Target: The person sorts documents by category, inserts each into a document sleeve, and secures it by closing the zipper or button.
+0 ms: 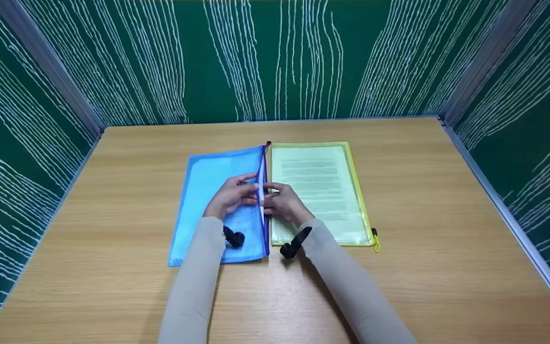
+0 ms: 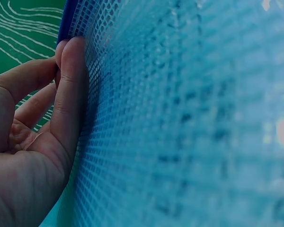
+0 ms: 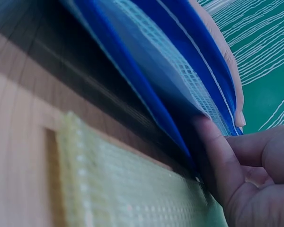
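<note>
A blue mesh zip pouch (image 1: pixel 217 186) lies on the table, its zip edge on the right side parted and raised. My left hand (image 1: pixel 233 193) pinches the upper layer at that edge; in the left wrist view the fingers (image 2: pixel 71 66) hold the blue rim against the mesh. Inside the opening shows a pale sheet of paper (image 3: pixel 156 71). My right hand (image 1: pixel 284 203) reaches in from the right, and in the right wrist view a finger and thumb pinch the paper's edge at the mouth. Parts of the right fingertips are hidden inside the pouch.
Right beside the blue pouch lies a yellow-edged mesh pouch (image 1: pixel 313 191) with a printed page in it, its zip pull (image 1: pixel 376 241) at the lower right corner. The wooden table (image 1: pixel 447 239) is walled by green panels (image 1: pixel 294 62) with white lines.
</note>
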`<state>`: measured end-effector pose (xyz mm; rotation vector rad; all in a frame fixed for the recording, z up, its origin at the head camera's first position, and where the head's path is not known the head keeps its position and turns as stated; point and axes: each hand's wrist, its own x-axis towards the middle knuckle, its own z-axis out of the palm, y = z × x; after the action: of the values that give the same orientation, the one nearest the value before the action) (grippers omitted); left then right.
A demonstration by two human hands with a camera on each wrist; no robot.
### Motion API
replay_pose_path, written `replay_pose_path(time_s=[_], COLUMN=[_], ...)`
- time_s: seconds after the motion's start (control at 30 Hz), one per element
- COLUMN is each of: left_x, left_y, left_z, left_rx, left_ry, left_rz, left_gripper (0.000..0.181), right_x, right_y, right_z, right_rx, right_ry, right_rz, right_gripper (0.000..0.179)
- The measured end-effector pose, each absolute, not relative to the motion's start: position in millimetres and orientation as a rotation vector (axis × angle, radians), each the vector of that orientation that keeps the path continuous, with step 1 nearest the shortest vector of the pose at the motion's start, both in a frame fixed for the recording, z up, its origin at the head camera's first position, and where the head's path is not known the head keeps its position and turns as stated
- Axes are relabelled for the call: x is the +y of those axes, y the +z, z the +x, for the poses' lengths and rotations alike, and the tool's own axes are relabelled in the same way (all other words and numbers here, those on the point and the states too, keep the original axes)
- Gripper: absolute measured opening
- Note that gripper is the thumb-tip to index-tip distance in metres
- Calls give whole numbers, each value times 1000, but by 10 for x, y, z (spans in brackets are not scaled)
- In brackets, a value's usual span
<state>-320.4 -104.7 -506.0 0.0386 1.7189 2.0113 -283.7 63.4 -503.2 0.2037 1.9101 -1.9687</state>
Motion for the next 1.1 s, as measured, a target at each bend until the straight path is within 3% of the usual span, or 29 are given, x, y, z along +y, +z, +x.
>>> replay_pose_path(time_s=[0.63,1.1], left_x=[-1058,-1010], left_y=[-5091,-5101], left_z=[-3213,-3173], left_rx=[1698,1746], left_ry=[2037,1961], left_rz=[22,-20], left_gripper=[52,50], right_x=[607,917], right_y=[-5027,-4953], right_z=[-2851,-2907], right_rx=[1877,1818], right_ry=[-1953,-1915], right_rz=[166,152], right_gripper=[59,45])
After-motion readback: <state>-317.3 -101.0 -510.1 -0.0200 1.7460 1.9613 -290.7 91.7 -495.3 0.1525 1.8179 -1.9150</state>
